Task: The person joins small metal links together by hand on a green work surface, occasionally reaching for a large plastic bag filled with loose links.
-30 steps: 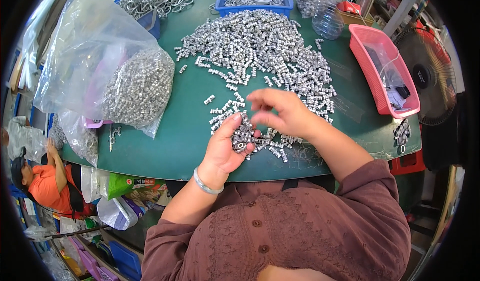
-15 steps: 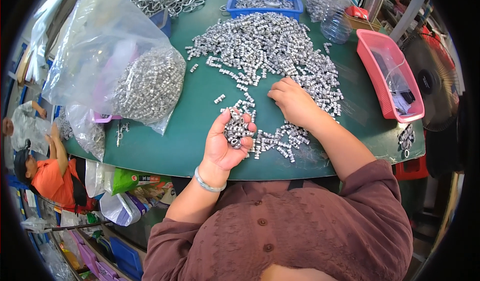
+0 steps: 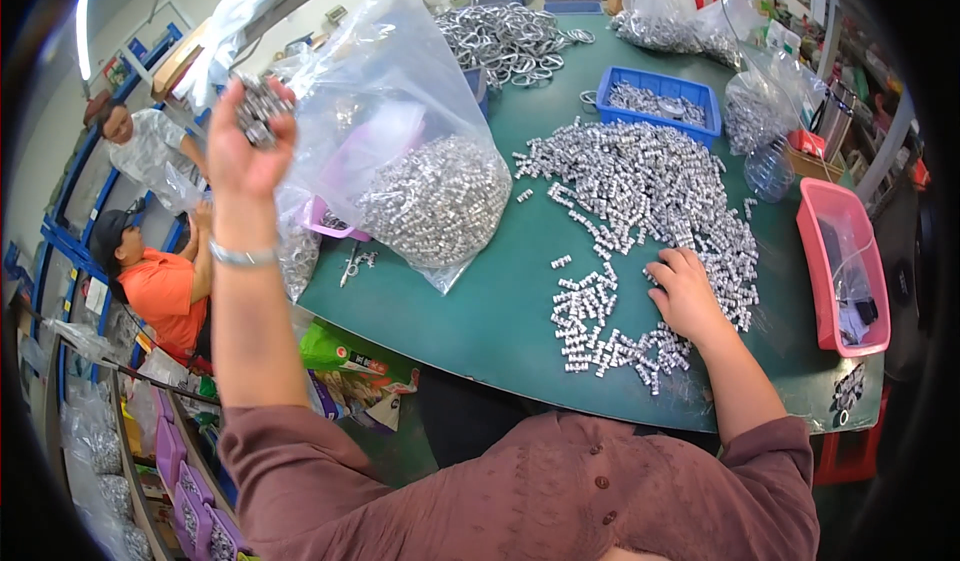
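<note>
My left hand (image 3: 248,151) is raised off the table at the far left, its fingers curled round a clump of small metal fittings (image 3: 264,111). It is up beside the large clear plastic bag (image 3: 435,201), whose lower part bulges with the same ribbed silvery pieces. My right hand (image 3: 686,286) rests at the near right edge of the big heap of metal fittings (image 3: 640,186), palm down with bent fingers; whether a piece is under the fingertips is hidden. A smaller scatter of fittings (image 3: 590,326) lies to its left on the green table (image 3: 480,326).
A blue tray (image 3: 715,121) of metal parts stands behind the heap, and metal rings (image 3: 505,41) are piled at the back. On the right is a pink basket (image 3: 875,331). Two people stand at the left, one in an orange shirt (image 3: 165,291). Shelves are behind them.
My left hand has risen and swung far left from above the table, still holding the fittings. My right hand stays by the heap. The whole view has turned toward the left.
</note>
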`<state>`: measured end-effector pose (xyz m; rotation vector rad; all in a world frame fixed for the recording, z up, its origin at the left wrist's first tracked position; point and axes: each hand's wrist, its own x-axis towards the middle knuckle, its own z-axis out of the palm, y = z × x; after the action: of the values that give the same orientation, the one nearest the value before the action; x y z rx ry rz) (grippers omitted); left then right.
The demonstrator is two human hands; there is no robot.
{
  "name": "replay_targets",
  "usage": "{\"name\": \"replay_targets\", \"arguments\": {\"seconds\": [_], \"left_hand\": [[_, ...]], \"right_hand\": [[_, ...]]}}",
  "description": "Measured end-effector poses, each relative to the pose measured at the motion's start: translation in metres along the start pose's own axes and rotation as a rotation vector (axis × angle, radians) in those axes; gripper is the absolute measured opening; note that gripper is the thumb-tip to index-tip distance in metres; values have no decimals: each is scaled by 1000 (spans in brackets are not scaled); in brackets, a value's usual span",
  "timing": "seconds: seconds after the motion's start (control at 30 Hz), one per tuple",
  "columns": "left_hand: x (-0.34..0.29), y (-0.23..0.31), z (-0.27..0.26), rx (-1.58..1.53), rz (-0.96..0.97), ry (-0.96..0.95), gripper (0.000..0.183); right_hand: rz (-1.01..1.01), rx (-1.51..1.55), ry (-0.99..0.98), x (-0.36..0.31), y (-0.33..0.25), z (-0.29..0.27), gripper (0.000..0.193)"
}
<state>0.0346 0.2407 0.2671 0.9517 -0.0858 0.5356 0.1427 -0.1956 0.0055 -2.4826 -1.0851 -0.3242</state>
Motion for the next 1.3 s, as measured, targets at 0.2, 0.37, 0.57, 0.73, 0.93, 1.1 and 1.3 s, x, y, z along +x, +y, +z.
{"name": "replay_targets", "arguments": {"seconds": [0.2, 0.37, 0.57, 0.73, 0.93, 1.1, 1.3], "left_hand": [[82, 43, 9, 598, 358, 312, 17], [107, 3, -17, 1145, 176, 292, 26], [104, -43, -1, 1695, -435, -30, 46], [104, -24, -19, 1739, -403, 42, 39], [81, -1, 7, 1700, 864, 193, 22], [-7, -119, 43, 1477, 775, -137, 15], [-135, -275, 21, 992, -131, -410, 19]], "right_hand": [[-20, 3, -4, 0, 3, 3, 33], [-47, -3, -4, 0, 4, 3, 33], [-6, 120, 0, 2, 18, 8, 27], [-33, 97, -3, 7, 14, 10, 23], [-11, -6, 48, 7, 7, 15, 14], [3, 13, 46, 1, 18, 13, 10], [-34, 606, 2, 4, 3, -1, 11]]}}
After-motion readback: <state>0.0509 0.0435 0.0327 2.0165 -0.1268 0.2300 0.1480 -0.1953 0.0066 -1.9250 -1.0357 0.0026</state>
